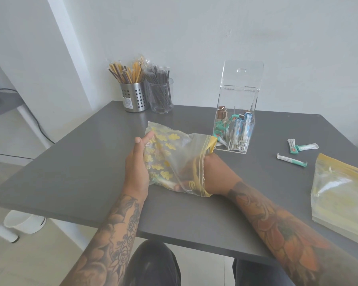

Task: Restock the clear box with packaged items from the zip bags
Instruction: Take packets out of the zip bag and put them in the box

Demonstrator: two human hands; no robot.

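A clear zip bag (170, 153) with yellow leaf prints lies on the grey table (81, 162). My left hand (137, 162) holds the bag's closed end. My right hand (213, 174) is pushed inside the bag's open mouth; its fingers are seen dimly through the plastic, and whether they hold anything is unclear. The clear box (234, 129) stands behind with its lid up, holding packaged items in compartments. Three loose packets lie to its right: two (302, 147) together and one (291, 159) nearer.
A second zip bag (341, 195) lies at the right table edge. At the back left stand a perforated steel cup (134, 98) and a clear cup (161, 96), both full of wrapped straws. A white bin (25, 221) sits on the floor.
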